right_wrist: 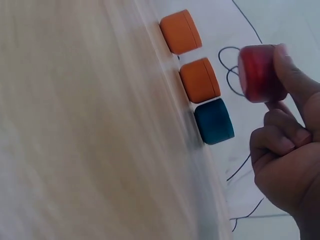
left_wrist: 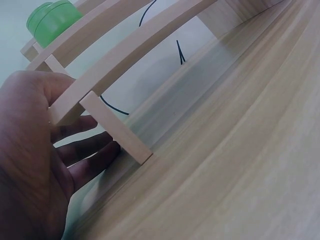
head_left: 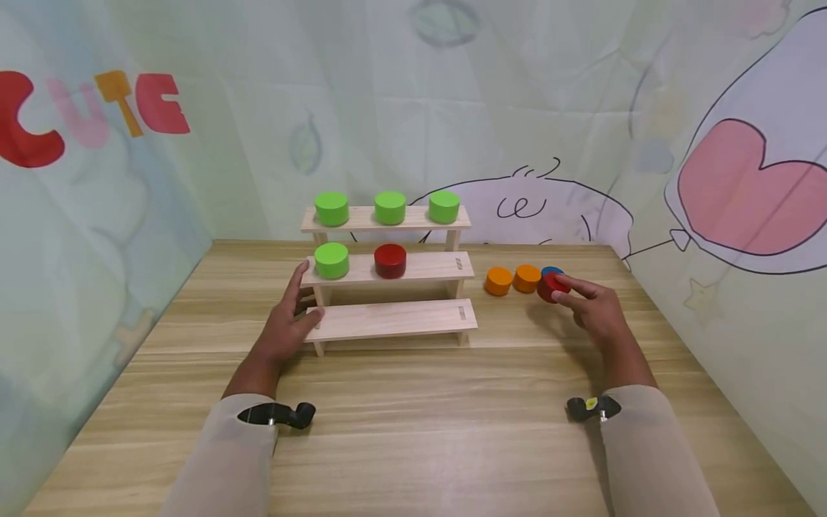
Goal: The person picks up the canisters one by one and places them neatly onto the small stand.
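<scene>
A three-tier wooden display stand (head_left: 390, 321) stands on the table. My left hand (head_left: 286, 327) grips its left end, thumb on the lowest board and fingers around the side, as the left wrist view shows (left_wrist: 40, 145). Between thumb and fingers, my right hand (head_left: 597, 312) pinches a red round block (right_wrist: 260, 73), held above the table. Close to it are a blue round block (right_wrist: 214, 121) and two orange round blocks (head_left: 498, 281) (head_left: 527, 278). Another red round block (head_left: 390, 261) sits on the middle tier, beside a green one (head_left: 332, 261).
Three green round blocks (head_left: 390, 208) line the top tier. A printed cloth (head_left: 258, 143) hangs around the back and sides of the wood-grain table (head_left: 439, 431). Black wrist cameras (head_left: 278, 415) sit on both sleeves.
</scene>
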### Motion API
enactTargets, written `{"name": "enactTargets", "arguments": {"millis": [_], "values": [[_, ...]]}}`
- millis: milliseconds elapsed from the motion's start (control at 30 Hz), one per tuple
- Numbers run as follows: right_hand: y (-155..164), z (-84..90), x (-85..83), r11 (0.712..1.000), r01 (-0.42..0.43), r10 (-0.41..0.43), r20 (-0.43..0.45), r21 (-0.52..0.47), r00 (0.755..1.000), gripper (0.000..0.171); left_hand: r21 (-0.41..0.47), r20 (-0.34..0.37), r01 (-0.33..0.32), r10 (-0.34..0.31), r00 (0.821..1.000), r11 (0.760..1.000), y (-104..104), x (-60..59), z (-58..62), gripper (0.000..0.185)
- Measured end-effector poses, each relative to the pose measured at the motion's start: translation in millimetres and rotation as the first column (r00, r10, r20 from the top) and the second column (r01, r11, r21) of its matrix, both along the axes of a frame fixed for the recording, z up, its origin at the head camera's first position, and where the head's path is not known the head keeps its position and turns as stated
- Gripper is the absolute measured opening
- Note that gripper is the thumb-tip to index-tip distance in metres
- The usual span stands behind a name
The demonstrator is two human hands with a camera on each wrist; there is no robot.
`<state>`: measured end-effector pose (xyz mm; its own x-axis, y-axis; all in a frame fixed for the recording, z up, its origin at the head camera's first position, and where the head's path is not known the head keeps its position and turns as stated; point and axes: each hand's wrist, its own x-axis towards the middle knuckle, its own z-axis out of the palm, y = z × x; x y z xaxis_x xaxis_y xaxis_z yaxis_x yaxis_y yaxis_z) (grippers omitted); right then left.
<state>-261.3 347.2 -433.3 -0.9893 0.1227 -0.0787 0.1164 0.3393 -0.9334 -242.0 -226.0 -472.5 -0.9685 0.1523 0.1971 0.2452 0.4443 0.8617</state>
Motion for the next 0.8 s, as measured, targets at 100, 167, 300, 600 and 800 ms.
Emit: {"name": "enactTargets", "arguments": {"millis": [100,167,300,600,800], "values": [[-7.3,3.6,1.2,0.999,0.027,-0.027,-0.026,-0.037,0.999,0.057,0.003,0.003,0.001,-0.001,1.0,1.0,0.2,0.6,1.0,0.094],[-13.2,7.1,2.3,0.998,0.041,-0.043,-0.046,-0.047,0.998,0.057,0.003,0.0,0.002,-0.002,1.0,1.0,0.5,0.4,0.8,0.094],[-25.9,15.6,3.4,0.994,0.046,-0.057,-0.118,-0.099,0.991,0.056,0.002,-0.006,0.002,-0.002,1.0,1.0,1.0,-1.3,-1.2,0.093],[-51.2,28.5,3.5,0.973,0.01,-0.063,-0.226,-0.229,0.972,0.054,0.008,-0.01,0.003,-0.003,1.0,1.0,-0.8,-0.9,0.0,0.095],[-65.3,39.0,11.3,0.968,-0.026,-0.05,-0.291,-0.249,0.955,0.051,0.002,-0.008,0.005,-0.005,1.0,1.0,-0.3,-0.7,0.8,0.096]]}}
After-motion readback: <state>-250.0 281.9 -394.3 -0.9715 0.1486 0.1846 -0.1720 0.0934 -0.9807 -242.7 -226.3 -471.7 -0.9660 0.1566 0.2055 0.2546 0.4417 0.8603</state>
